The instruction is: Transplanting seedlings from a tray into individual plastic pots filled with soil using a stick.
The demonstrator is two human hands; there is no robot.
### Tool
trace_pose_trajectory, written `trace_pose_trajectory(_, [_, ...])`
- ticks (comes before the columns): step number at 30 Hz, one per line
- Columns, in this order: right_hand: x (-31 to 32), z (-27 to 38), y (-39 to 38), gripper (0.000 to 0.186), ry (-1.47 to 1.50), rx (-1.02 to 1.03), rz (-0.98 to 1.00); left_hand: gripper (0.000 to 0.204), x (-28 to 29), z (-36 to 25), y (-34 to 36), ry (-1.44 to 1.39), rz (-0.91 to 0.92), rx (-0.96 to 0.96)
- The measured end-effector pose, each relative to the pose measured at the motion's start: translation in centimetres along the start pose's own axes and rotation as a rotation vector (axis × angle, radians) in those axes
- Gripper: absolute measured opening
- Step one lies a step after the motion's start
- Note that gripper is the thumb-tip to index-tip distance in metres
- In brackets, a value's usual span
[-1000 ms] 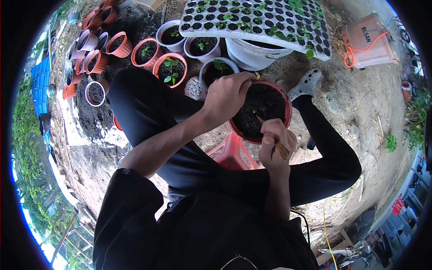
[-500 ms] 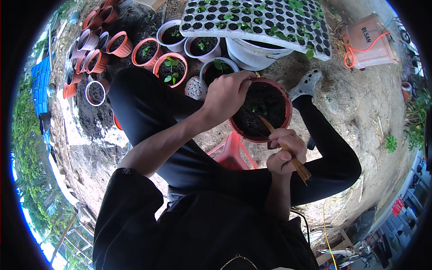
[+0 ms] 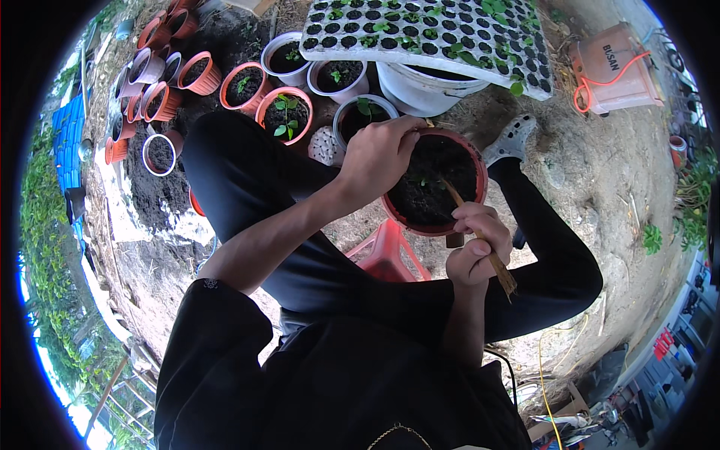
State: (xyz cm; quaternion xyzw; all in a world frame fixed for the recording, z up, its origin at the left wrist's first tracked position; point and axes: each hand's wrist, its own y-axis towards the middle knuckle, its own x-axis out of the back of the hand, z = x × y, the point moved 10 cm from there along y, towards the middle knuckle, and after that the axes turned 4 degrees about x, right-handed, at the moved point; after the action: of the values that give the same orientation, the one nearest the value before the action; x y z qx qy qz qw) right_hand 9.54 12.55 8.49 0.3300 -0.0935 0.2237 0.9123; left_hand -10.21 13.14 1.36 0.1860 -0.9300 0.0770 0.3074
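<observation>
Right grip (image 3: 480,238) was closed around a tan, splintered wooden stick (image 3: 503,278), its tip at the dark soil (image 3: 450,159) in a round reddish plastic pot (image 3: 482,180), right of frame centre. Left grip (image 3: 381,150) held the upper-left rim. Judged best: shallow strokes, clear of the small green seedling (image 3: 422,181).

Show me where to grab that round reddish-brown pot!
Try the reddish-brown pot by its rim on the right, coming from above on that side. The raised edge circles the soil and is bare there, so fingers could likely hook over it. The left hand holds the far-left edge; the right hand has the wooden stick.
</observation>
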Motion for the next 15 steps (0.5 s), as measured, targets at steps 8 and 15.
trace_pose_trajectory(8, [0.3, 0.4, 0.2, 0.043, -0.046, 0.04, -0.044, 0.02, 0.0, 0.1, 0.1, 0.012, 0.002, 0.0])
trace_pose_trajectory(15, [1.4, 1.0, 0.1, 0.048, -0.067, 0.049, -0.115, 0.02, 0.1, 0.2, 0.1, 0.01, 0.012, 0.02])
